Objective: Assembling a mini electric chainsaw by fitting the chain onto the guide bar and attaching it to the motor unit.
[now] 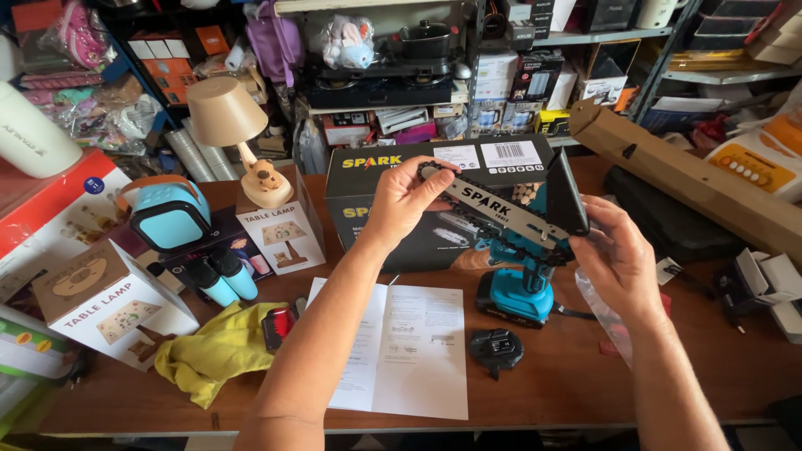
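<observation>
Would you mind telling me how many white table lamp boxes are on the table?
2: one lamp box at the left edge, another lamp box beneath the beige lamp. Clutter may hide more.

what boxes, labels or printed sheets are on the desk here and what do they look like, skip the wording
Black tool box: behind the hands, oblong, yellow lettering.
White stickers: on that box's top, barcoded.
Lamp box: under the beige lamp, white, small picture.
Second lamp box: front left, tilted, white with brown top.
Open leaflet: before the left arm, white, folded.
Long brown carton: right, slanted.
</observation>
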